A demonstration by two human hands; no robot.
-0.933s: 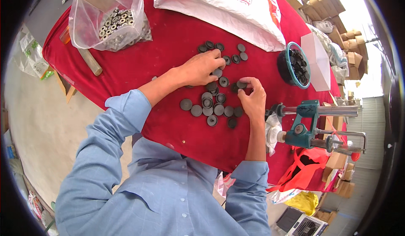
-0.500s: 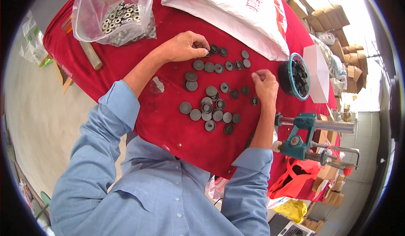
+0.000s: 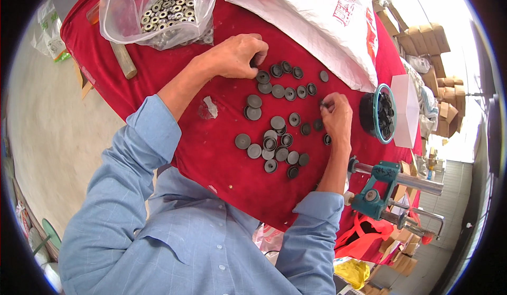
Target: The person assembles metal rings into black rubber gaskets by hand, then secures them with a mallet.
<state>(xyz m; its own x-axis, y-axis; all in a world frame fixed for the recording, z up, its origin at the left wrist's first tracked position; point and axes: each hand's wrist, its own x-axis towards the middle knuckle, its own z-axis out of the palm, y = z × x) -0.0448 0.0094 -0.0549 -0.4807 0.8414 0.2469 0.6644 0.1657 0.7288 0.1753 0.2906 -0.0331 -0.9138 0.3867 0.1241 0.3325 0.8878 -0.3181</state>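
Observation:
Several dark round disc-shaped parts [image 3: 274, 139] lie scattered on a red cloth-covered table [image 3: 211, 152]. My left hand [image 3: 237, 55] rests knuckles-up at the far end of the scatter, fingers curled over a disc beside a row of discs [image 3: 288, 70]. My right hand [image 3: 335, 116] is at the right side of the scatter, fingertips pinched on a small dark disc near the bowl. A teal-rimmed bowl [image 3: 381, 113] holding more dark parts stands just right of that hand.
A clear plastic bag of metal rings [image 3: 158, 10] sits at the far left, a wooden handle [image 3: 124, 60] beside it. A large white woven sack [image 3: 317, 26] lies at the back. A teal hand press [image 3: 380, 189] stands at the table's right edge. Cardboard boxes [image 3: 422, 39] are beyond.
My left hand has reached farther across the table to the far row of discs. My right hand has shifted right, toward the bowl.

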